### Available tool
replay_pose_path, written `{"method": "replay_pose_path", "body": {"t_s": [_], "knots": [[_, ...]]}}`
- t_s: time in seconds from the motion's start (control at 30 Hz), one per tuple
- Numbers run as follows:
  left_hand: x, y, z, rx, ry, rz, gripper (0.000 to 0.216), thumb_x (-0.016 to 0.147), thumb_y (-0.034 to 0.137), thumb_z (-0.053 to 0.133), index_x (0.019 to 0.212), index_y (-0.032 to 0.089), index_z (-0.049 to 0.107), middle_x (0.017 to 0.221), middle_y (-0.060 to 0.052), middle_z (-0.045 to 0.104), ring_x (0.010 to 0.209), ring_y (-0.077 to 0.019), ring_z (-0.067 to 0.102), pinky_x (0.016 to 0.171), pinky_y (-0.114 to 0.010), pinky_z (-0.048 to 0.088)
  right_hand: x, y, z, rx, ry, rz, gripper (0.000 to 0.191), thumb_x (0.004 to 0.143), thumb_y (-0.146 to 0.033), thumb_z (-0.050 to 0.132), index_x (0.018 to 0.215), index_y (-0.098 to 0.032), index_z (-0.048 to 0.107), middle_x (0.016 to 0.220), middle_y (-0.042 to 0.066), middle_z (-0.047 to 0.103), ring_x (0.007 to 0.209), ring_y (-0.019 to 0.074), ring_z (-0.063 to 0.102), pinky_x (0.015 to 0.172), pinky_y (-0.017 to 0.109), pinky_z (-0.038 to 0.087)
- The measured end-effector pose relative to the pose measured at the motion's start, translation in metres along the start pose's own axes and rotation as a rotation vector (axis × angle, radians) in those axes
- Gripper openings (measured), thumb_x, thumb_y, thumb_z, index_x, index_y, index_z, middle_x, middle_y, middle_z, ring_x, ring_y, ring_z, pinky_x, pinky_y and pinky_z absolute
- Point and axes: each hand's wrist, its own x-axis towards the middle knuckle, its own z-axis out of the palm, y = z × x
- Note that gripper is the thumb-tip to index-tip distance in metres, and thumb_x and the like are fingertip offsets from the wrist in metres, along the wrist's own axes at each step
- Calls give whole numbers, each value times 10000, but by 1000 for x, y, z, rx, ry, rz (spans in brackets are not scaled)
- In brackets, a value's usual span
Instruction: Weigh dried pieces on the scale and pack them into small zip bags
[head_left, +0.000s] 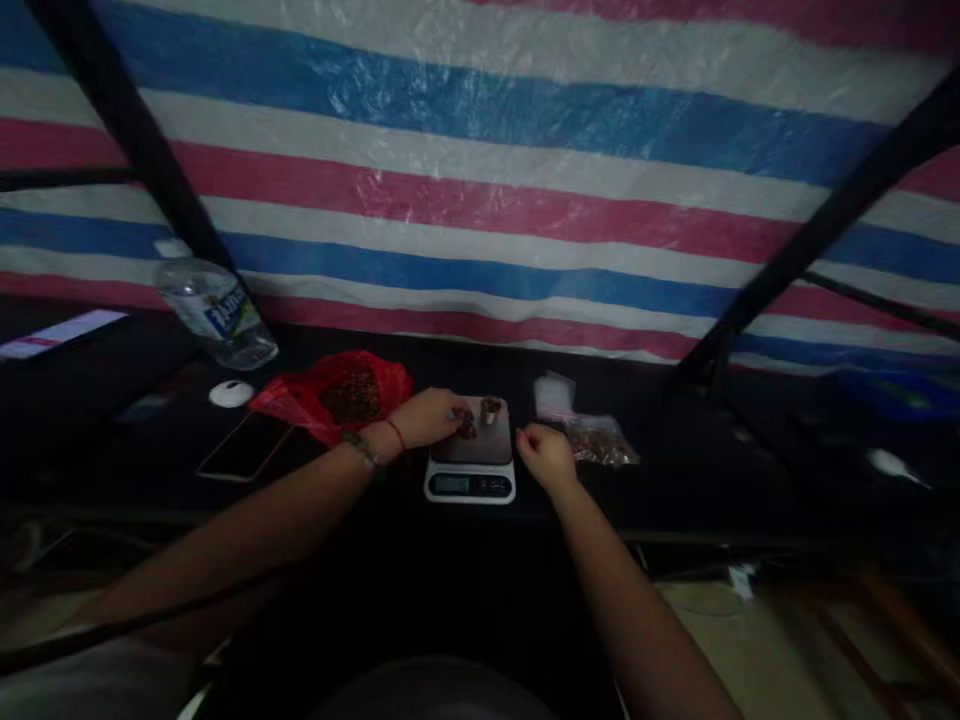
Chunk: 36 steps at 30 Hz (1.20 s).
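The scene is dim, and the dark table (675, 480) almost merges with the shadow below its front edge. One small scale (471, 465) sits near that front edge, its display unreadable. The left hand (427, 417) rests over the scale's platform, fingers curled around a small dark lump (467, 426) (too murky to identify). One small cup-like piece (490, 409) stands on the platform's far side. The right hand (546, 457) hovers just beside the scale's right edge, fingers loosely bent, holding nothing that I can make out. Two clear bags lie to the right: one filled (600, 441), one flat (553, 396). Leftward lie one red bag (330, 395), one phone (244, 446) and one bottle (214, 312) towards the back edge.
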Motion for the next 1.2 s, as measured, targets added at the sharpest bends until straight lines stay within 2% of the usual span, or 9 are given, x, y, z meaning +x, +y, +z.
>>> {"method": "replay_pose_path", "body": {"t_s": [0.1,0.2,0.37,0.43,0.5,0.57,0.7,0.83,1.2], "knots": [[0,2,-3,-28,10,-7,300,814,240,476,1006,212,705,984,-62,708,924,-199,646,845,-278,479,0,1,-1,-2,-6,-5,331,867,-340,448,577,-192,507,584,3,569,549,117,475,551,248,268],[-6,-7,-15,-54,63,-73,330,831,255,465,1061,187,691,1061,-58,700,984,-190,634,891,-264,469,0,2,-2,-4,-9,5,334,866,-342,454,573,-193,512,590,7,575,562,121,491,553,245,275],[-29,-56,-49,75,138,-381,349,833,281,443,1052,178,694,1072,-68,701,958,-209,648,895,-276,468,0,1,-2,-1,-19,31,335,862,-344,465,566,-192,507,582,6,571,560,122,495,545,246,267],[-38,-82,-58,166,48,-474,349,820,281,446,1035,181,703,1061,-82,702,953,-230,650,873,-289,471,0,0,-2,8,-17,37,332,860,-348,468,569,-191,505,582,4,570,552,119,489,543,247,263],[-46,-102,-60,188,-128,-493,346,796,249,451,1010,185,716,1030,-83,708,926,-229,656,839,-281,476,0,-1,-2,11,-14,42,333,858,-350,470,567,-191,499,578,3,567,547,118,483,543,248,261],[-51,-113,-57,161,-242,-496,348,763,246,484,1016,180,715,1022,-89,707,905,-226,658,809,-270,480,0,-1,-3,9,-16,41,336,858,-351,470,564,-191,491,575,3,563,550,120,484,546,251,259],[-53,-119,-42,134,-325,-463,346,723,290,549,1003,170,714,1020,-107,701,903,-243,648,803,-286,479,0,-2,-5,15,-22,40,332,860,-347,466,567,-191,487,582,5,565,561,122,492,553,251,265],[-50,-123,-31,174,-276,-454,327,743,310,529,961,161,721,1012,-115,699,890,-244,642,824,-301,469,0,-3,-7,10,-23,52,335,858,-344,465,561,-190,484,570,4,554,546,119,479,546,251,261],[-46,-121,-31,180,-267,-503,295,706,223,545,938,150,713,962,-110,704,864,-239,648,768,-277,472,0,0,-2,21,-10,27,332,858,-351,460,567,-193,487,573,7,557,548,122,477,549,250,265]]}}
